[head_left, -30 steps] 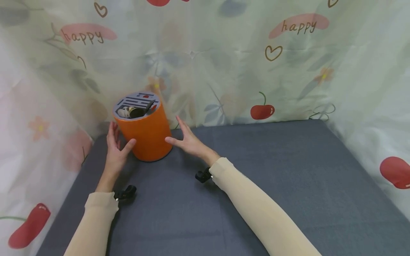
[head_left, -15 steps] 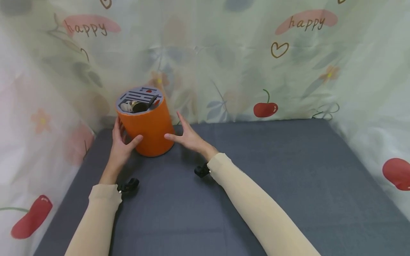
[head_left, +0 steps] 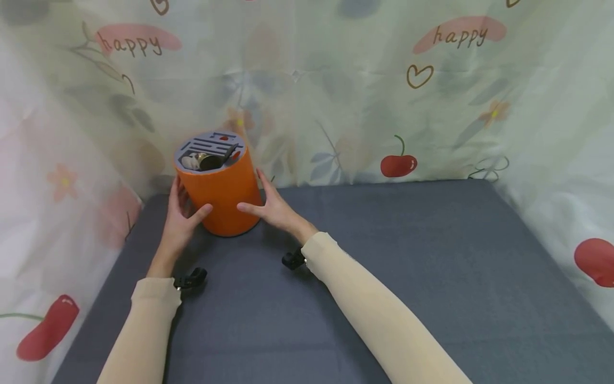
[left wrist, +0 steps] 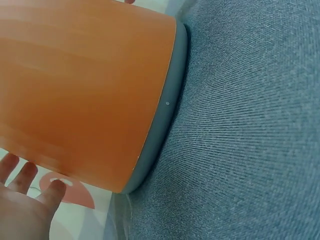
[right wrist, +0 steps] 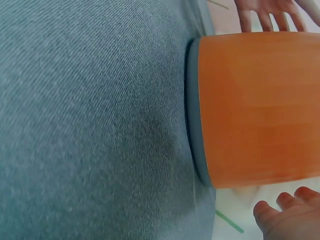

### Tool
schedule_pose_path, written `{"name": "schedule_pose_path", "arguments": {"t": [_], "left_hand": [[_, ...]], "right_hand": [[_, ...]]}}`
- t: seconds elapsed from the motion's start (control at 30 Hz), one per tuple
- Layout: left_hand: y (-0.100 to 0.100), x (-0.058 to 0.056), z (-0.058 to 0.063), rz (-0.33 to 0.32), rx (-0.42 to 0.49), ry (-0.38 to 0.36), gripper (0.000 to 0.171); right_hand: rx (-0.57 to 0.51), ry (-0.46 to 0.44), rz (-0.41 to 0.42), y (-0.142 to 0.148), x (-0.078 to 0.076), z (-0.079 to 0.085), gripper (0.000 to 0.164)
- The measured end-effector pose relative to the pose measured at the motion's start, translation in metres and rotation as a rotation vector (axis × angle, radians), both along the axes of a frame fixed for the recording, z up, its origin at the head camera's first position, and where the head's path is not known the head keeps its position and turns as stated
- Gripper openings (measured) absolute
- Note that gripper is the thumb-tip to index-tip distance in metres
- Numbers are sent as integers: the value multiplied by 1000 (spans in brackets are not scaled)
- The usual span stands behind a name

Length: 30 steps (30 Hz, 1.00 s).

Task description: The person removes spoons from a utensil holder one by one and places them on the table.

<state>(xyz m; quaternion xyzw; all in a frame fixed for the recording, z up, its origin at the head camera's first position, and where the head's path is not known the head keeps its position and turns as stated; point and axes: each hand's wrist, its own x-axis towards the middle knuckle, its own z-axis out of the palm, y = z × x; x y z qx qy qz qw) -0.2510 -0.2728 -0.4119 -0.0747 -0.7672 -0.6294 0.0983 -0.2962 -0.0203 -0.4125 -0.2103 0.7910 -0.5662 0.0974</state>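
An orange round knife holder (head_left: pixel 218 200) with a grey slotted top (head_left: pixel 211 146) stands upright at the back left of the table. In its top sit a dark-and-gold rounded piece and a pale piece, both too small to name. My left hand (head_left: pixel 179 224) is at its left side, fingers spread and thumb toward the front. In the left wrist view the fingertips lie close to the orange wall; contact is unclear. From the right, my right hand (head_left: pixel 278 210) reaches along the holder with fingers extended. The right wrist view shows a narrow gap between its fingertips (right wrist: pixel 286 201) and the wall.
A dark grey cloth (head_left: pixel 384 277) covers the table. Printed curtains (head_left: pixel 336 106) hang close behind the holder and along both sides. Black wrist cameras (head_left: pixel 191 278) sit on both wrists.
Both hands have come in closer to the knife holder, the right one moving left most recently. The holder stays in place; the head view has shifted slightly.
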Motion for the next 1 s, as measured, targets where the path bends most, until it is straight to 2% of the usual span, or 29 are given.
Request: {"name": "schedule_pose_path", "arguments": {"t": [0.1,0.17,0.3,0.43,0.67,0.87,0.93,1.0], "left_hand": [[4,5,7,-5,5,-8,100],[6,6,8,-4,4,-9,99],[4,-1,-3,20,0,-5,98],[0,-7,-14,61,-43,-19,97],[5,1,-11,73,-97,-67,99],[0,-6,-27,87,-122,-65,97],[2,-3,-24,81,-119,-69,97],[1,-4,-27,78,-114,-65,97]], "right_hand": [[-34,9,1,-2,0,0,106],[-61,13,6,-3,0,-1,105],[-102,18,6,-6,-1,-3,102],[-118,24,0,-9,-2,-7,102],[-116,37,-2,-10,-5,-14,101],[-106,50,0,-11,-4,-14,100],[-91,48,-7,-12,-4,-15,100],[-81,41,-12,-12,-3,-16,99]]}}
